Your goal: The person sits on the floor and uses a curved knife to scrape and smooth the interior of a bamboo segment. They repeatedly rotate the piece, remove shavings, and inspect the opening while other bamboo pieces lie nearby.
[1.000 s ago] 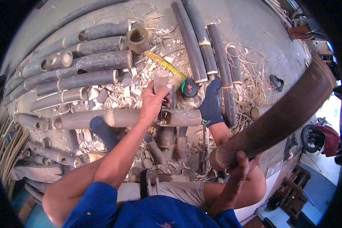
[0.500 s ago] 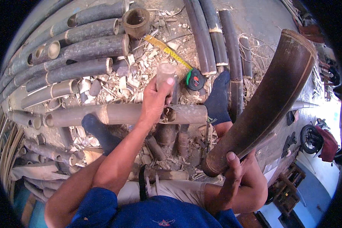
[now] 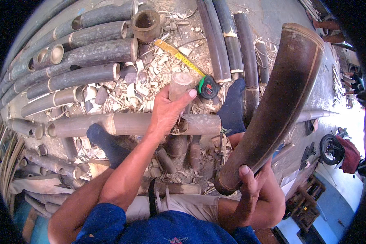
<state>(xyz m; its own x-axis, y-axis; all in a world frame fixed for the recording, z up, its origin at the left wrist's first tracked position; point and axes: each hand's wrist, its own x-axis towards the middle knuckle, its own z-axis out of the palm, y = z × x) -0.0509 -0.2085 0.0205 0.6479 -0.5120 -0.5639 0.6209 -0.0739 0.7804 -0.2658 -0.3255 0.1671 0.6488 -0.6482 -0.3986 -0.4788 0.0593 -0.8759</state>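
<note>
Here left hand (image 3: 166,112) grips short bamboo piece (image 3: 179,84) (right hand (image 3: 248,191) holds curved bamboo half (image 3: 280,101)).

— What's the ground like out past the fingers?

— Grey concrete floor (image 3: 272,16), bare in the far corner, buried nearer in under pale wood shavings (image 3: 150,87). A row of dark bamboo poles (image 3: 85,53) lies off to the left, and more split lengths (image 3: 227,36) run away straight ahead.

— And to the right?

— Strong daylight falls there. A parked motorbike (image 3: 333,148) stands well apart, with a blue wall (image 3: 333,203) below it and a wooden frame (image 3: 309,195) just beside.
</note>
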